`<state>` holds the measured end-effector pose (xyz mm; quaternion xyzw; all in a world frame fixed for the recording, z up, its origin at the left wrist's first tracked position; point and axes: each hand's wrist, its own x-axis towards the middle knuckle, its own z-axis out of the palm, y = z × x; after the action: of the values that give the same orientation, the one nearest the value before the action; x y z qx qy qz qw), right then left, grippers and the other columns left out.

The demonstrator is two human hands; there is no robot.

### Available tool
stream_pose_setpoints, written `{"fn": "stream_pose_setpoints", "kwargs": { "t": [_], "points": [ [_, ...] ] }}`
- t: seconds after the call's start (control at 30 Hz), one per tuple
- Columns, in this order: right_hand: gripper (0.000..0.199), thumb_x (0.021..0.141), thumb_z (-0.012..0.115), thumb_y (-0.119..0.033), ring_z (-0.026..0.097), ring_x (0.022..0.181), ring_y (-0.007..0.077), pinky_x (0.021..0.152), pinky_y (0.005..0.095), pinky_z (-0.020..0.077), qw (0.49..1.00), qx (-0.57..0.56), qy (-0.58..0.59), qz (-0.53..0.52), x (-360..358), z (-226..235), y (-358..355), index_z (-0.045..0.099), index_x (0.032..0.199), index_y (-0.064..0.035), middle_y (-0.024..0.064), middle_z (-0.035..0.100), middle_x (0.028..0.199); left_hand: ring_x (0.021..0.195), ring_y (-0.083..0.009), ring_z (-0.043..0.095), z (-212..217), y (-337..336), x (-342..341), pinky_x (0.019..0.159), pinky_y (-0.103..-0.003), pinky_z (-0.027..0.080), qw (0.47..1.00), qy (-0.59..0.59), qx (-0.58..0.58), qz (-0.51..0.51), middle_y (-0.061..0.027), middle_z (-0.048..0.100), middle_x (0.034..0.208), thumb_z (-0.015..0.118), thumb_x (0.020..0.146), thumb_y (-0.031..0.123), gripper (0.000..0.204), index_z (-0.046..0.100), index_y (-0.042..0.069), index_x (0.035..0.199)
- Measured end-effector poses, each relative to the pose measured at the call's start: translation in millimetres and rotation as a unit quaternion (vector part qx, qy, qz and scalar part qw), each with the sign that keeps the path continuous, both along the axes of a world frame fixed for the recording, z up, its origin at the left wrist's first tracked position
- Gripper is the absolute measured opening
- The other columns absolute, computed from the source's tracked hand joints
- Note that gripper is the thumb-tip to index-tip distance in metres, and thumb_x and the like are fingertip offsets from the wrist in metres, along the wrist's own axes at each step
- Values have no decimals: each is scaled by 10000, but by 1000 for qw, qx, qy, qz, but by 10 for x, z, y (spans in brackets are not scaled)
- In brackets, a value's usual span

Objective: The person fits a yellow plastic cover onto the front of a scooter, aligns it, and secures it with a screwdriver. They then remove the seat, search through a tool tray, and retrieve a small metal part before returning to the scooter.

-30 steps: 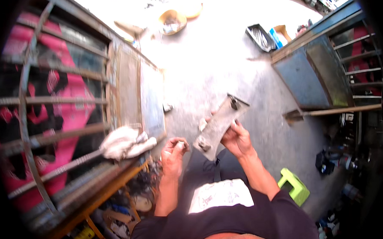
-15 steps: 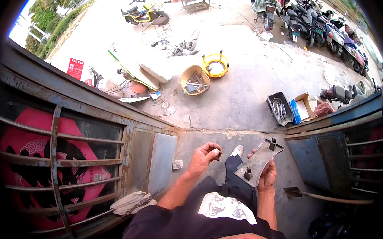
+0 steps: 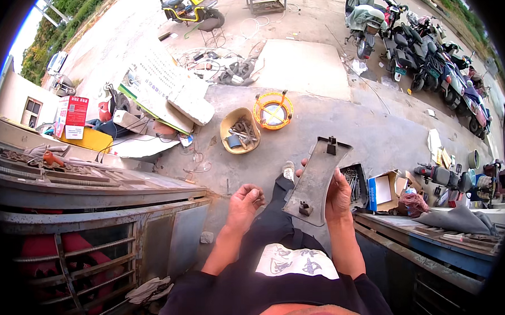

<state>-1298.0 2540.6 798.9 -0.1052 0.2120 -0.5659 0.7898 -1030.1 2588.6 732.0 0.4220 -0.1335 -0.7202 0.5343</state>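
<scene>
My right hand (image 3: pixel 336 198) grips a dusty grey curved panel (image 3: pixel 315 174) along its right edge, with fingertips showing at its left side. Two small dark blocks stand up from the panel, one near each end. The panel is tilted in front of my right leg. To its left, my left hand (image 3: pixel 244 205) is held apart from it, fingers curled and pressed together. What those fingers hold, if anything, is too small to make out.
Rusty metal window-grille doors (image 3: pixel 154 232) flank me. Ahead stand a yellow tub (image 3: pixel 227 125) of tools, a yellow-orange round frame (image 3: pixel 287 108) and a dark bin (image 3: pixel 361 175) of metal rods. Parked scooters (image 3: pixel 428 60) line the right; a yellow scooter (image 3: pixel 192 11) stands far back.
The view has tipped up and I have moved forward through the doorway. My right hand has raised the panel further ahead of me; my left hand stays curled, a little further left.
</scene>
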Motion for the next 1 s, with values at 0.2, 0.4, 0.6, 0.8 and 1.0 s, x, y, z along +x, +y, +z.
{"fn": "stream_pose_setpoints", "kwargs": {
  "t": [0.2, 0.4, 0.6, 0.8, 1.0],
  "points": [
    [698, 1140, 415, -470, 715, 1165, 395, 867, 467, 667, 988, 32, -153, -2, -600, 186, -1341, 366, 1619, 34, 335, 499, 1537, 974, -185, 692, 335, -1998, -614, 876, -350, 596, 995, 18, -62, -71, -81, 718, 1111, 704, 1032, 109, 153, 676, 64, 1176],
    [678, 1142, 409, -474, 748, 1087, 414, 747, 496, 688, 982, 41, -184, -9, -1342, 131, -2385, 346, 1644, -23, 354, 497, 1521, 1089, -218, 697, 722, -3645, -1404, 940, -388, 604, 978, 24, -119, -172, -115, 698, 1274, 715, 1021, 85, 162, 678, 46, 1173],
    [678, 1141, 414, -480, 761, 1011, 427, 770, 482, 678, 987, 72, -137, 36, -1847, -165, -3501, 374, 1629, -11, 350, 545, 1480, 1354, -279, 573, 636, -4702, -2175, 1073, -465, 545, 969, -33, -155, -190, -154, 474, 1605, 767, 991, 110, 162, 717, 60, 1137],
    [651, 1136, 464, -472, 766, 1013, 462, 790, 508, 684, 986, 88, -41, 137, -2308, -254, -5081, 457, 1557, 24, 309, 648, 1359, 1356, -271, 580, 455, -5804, -2620, 1125, -456, 512, 986, 33, -144, -79, -163, 399, 1677, 746, 988, 30, 130, 707, 31, 1112],
    [680, 1089, 572, -529, 800, 930, 382, 710, 452, 689, 930, 110, 127, 328, -2515, -222, -6222, 573, 1415, 68, 275, 739, 1147, 1306, -229, 615, 601, -6599, -2603, 1117, -368, 485, 982, -82, -168, -19, -196, 447, 1656, 786, 949, 23, 128, 735, 17, 1067]
  ]
}}
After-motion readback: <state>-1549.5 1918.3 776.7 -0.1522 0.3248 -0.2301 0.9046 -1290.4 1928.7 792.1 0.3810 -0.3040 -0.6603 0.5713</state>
